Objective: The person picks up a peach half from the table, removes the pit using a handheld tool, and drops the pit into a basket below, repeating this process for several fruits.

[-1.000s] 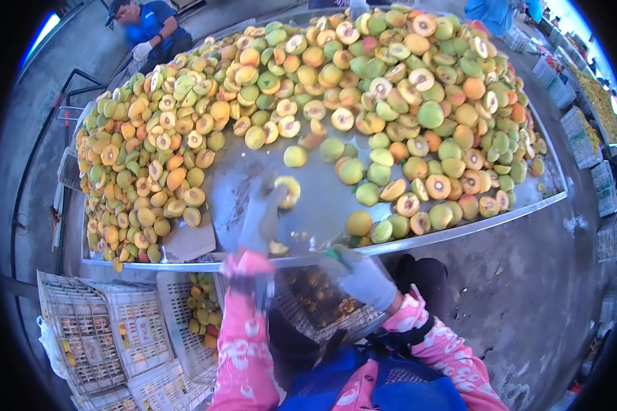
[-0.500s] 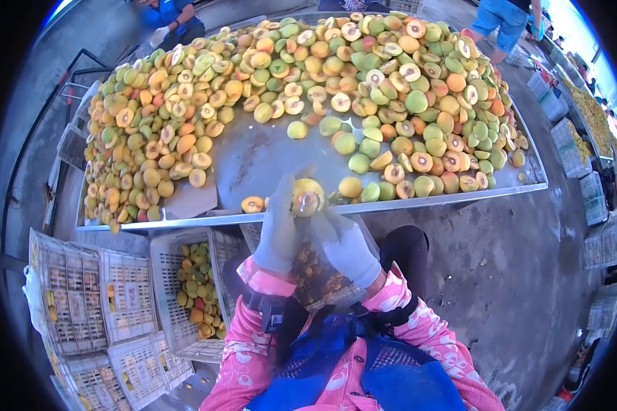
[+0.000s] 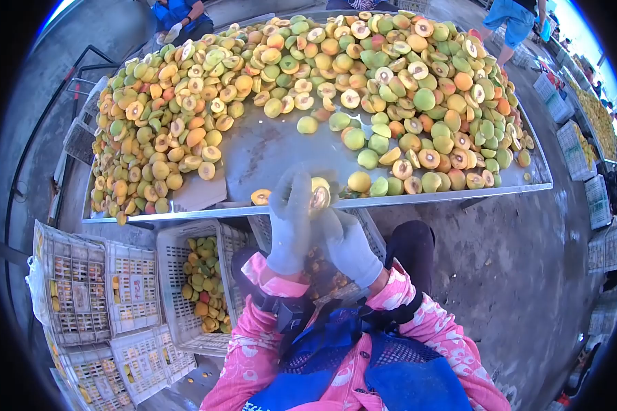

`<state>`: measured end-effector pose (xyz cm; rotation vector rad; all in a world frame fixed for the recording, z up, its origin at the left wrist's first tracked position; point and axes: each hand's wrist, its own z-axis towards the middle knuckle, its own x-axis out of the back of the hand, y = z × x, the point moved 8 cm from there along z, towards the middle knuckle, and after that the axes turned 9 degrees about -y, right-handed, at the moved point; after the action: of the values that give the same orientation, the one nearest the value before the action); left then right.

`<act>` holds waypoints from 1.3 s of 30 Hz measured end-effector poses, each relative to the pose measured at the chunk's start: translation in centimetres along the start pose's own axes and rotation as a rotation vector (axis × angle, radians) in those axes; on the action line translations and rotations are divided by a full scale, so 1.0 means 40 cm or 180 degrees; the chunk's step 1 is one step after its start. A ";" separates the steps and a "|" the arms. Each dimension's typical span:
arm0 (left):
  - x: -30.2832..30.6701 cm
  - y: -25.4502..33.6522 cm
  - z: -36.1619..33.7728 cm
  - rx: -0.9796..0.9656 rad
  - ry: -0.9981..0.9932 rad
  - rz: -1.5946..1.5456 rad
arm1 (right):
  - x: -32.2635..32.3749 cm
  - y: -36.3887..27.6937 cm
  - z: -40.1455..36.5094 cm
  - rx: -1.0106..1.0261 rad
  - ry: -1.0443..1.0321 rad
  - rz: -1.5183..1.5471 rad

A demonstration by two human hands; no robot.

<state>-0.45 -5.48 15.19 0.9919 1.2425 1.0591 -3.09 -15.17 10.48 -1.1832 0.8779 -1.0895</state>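
Observation:
My left hand [image 3: 289,226], in a pale glove, is closed on a halved peach [image 3: 319,194] above the near edge of the metal table. The fruit's cut face and pit hollow are turned toward me. Just below it, my gloved right hand [image 3: 349,248] has its fingers curled in close against the fruit. Motion blurs those fingertips, and anything they grip is hidden. Another peach half [image 3: 260,197] lies on the table edge left of my left hand. A large heap of halved peaches [image 3: 301,65] covers the back and both sides of the table.
The metal table's front rim [image 3: 418,201] runs across in front of me. A crate [image 3: 175,288] with fruit stands below left, beside stacked white crates [image 3: 134,288]. Between my knees is a container of dark pieces [image 3: 322,270]. A person [image 3: 178,20] works at the far left.
The peach half has turned more edge-on in my left hand, and the left fingers have come further round it. My right hand stays close underneath. The whole view has shifted slightly.

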 end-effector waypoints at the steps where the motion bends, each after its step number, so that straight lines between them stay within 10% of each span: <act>1: -0.001 -0.005 0.002 0.0145 0.0064 -0.0123 | -0.014 0.013 -0.001 -0.0272 -0.0143 0.0620; 8: 0.022 -0.079 0.037 0.0645 -0.0381 0.0059 | -0.054 0.024 -0.041 -0.2004 -0.1194 0.2328; 12: 0.034 -0.068 0.005 -0.1402 -0.0190 0.3843 | -0.100 0.079 -0.082 -0.2975 -0.1815 0.3682; 16: -0.012 -0.092 0.063 0.0513 -0.0829 0.0841 | -0.088 0.036 -0.064 -0.2633 -0.1933 0.3553; 23: -0.054 -0.060 0.047 -0.0516 -0.0699 0.1878 | -0.094 0.060 -0.105 -0.2341 -0.2440 0.4820; 25: -0.095 -0.088 0.040 -0.0195 -0.1474 0.1270 | -0.086 0.064 -0.111 -0.2385 -0.2359 0.4837; 29: -0.066 -0.168 0.021 0.0848 -0.0991 0.0199 | -0.089 0.074 -0.127 -0.2349 -0.2530 0.4761; 33: -0.112 -0.091 0.009 -0.0125 -0.1284 0.1010 | -0.109 0.071 -0.143 -0.2427 -0.2687 0.5314; 37: -0.052 -0.267 -0.005 0.1528 -0.0582 -0.1137 | -0.088 0.111 -0.130 -0.2508 -0.2209 0.4360; 39: -0.024 -0.300 -0.012 0.1416 -0.0479 -0.1582 | -0.045 0.096 -0.117 -0.2379 -0.1512 0.2839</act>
<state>-0.10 -9.17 3.73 0.9948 1.5286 0.3211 -7.28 -14.54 5.80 -1.3323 1.2796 0.2765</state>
